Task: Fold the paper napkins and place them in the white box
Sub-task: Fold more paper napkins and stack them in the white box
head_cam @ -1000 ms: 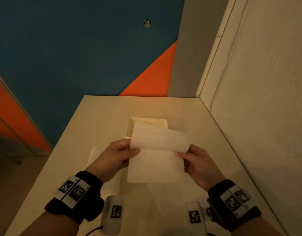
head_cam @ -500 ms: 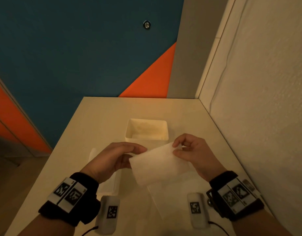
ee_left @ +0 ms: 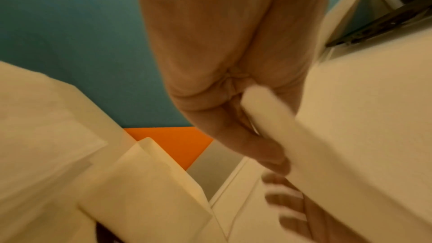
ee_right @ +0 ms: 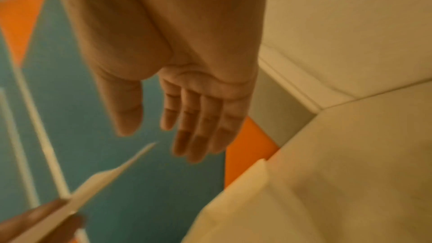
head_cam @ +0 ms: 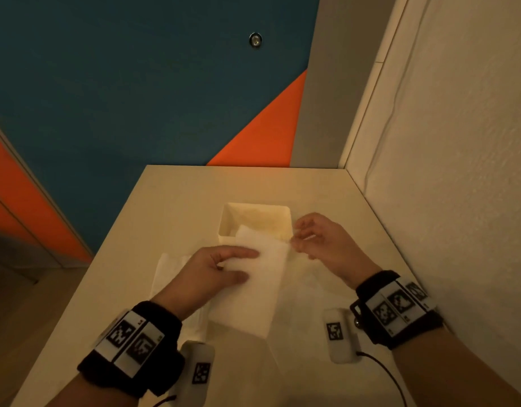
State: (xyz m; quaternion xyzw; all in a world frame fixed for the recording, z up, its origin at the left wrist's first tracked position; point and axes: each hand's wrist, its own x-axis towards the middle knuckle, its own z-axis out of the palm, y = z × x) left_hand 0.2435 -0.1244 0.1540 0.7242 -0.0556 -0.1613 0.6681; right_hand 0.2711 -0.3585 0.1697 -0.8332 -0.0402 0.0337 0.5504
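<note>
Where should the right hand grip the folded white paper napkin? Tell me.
Probably pinch the folded white paper napkin at its free right edge, near the far corner, from the right. The left hand pinches the left edge, leaving that side clear beside the right hand.

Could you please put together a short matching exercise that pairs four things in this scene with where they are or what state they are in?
Things:
1. folded white paper napkin
2. white rectangular box
3. person's right hand
4. flat unfolded white paper napkins

States or places:
A. lying on the table under the left forearm
B. open, holding nothing
C. pinched in the person's left hand, above the table
D. standing open-topped at the middle of the cream table

Pairs: 1-C, 2-D, 3-B, 4-A
</note>
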